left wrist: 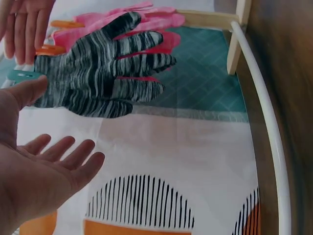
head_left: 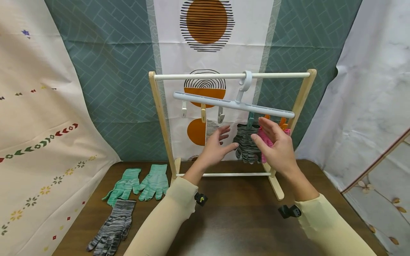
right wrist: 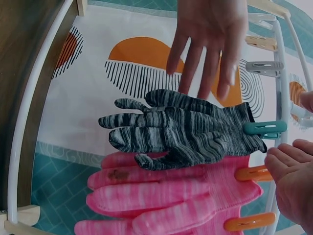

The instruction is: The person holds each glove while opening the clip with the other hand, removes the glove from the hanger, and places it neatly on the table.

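A black-and-grey striped glove [head_left: 247,143] hangs by its cuff from a teal clip [right wrist: 265,128] on a white hanger [head_left: 234,104]. Beside it hang pink gloves [right wrist: 166,193], held by orange clips [right wrist: 250,222]. My left hand [head_left: 216,145] is just left of the striped glove, fingers spread and nothing in its grasp. Close to the glove's right side is my right hand [head_left: 277,147], its fingers extended and holding nothing; in the head view it partly hides the pink gloves. Whether either hand touches the fabric is hard to tell.
The hanger tilts down to the right on a wooden rack's white top rod [head_left: 205,76]. White, yellow [head_left: 203,113] and grey clips hang on its left half. Green gloves [head_left: 155,182] and another striped glove [head_left: 114,225] lie at the table's left.
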`<state>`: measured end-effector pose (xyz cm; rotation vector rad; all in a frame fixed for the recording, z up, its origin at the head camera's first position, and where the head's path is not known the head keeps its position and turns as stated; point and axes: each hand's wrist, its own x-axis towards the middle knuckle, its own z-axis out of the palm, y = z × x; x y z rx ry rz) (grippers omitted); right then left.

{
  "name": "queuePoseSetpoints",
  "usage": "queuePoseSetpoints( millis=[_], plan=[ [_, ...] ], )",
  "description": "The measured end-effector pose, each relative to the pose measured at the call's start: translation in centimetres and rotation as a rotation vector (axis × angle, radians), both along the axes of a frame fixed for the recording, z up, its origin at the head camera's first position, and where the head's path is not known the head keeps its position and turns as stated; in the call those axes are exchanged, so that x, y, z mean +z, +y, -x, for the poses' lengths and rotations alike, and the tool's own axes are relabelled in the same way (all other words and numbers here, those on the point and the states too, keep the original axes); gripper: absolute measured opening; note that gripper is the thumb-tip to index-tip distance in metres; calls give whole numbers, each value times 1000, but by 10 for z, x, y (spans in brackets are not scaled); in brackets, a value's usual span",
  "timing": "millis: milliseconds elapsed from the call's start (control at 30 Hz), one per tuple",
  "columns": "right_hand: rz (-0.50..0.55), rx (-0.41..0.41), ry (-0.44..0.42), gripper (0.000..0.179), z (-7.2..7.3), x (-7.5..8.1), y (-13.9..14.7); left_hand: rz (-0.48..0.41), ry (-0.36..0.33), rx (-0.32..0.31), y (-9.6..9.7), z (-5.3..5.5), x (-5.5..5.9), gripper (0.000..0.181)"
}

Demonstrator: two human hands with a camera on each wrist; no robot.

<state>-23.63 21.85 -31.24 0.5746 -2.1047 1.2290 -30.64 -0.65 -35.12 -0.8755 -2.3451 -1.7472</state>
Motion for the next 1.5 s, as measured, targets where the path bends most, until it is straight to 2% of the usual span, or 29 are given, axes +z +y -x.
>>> queuePoseSetpoints(
  millis=[100,233,367,600,667,833,900,1100,1400,1500],
  plan=[
    [-18,-13,-4,59,2,0,-2,3,-10,-41,12,6,3,76],
    [-50,-44,-22,60,5,-1,-5,41,-42,-31,23,11,4,77],
    [-75,-61,-30,62,7,-1,-7,50,-72,-5,28,11,3,80],
    [-85,-66,-16,62,9,-1,-9,31,-89,-23,29,8,2,85],
    [-80,-63,-21,62,9,0,-10,19,-98,-29,28,6,2,81],
    [-45,-45,-53,61,10,1,-13,-24,-108,-71,26,2,1,59],
    [-24,-37,-59,60,11,2,-14,-45,-115,-102,26,1,2,48],
    [18,-33,-79,57,11,7,-20,-98,-135,-171,25,-4,3,30],
    [84,-52,-166,55,12,10,-24,-140,-180,-181,24,-15,5,31],
    [136,-12,-212,55,12,12,-25,-145,-194,-183,24,-19,6,31]
  ],
)
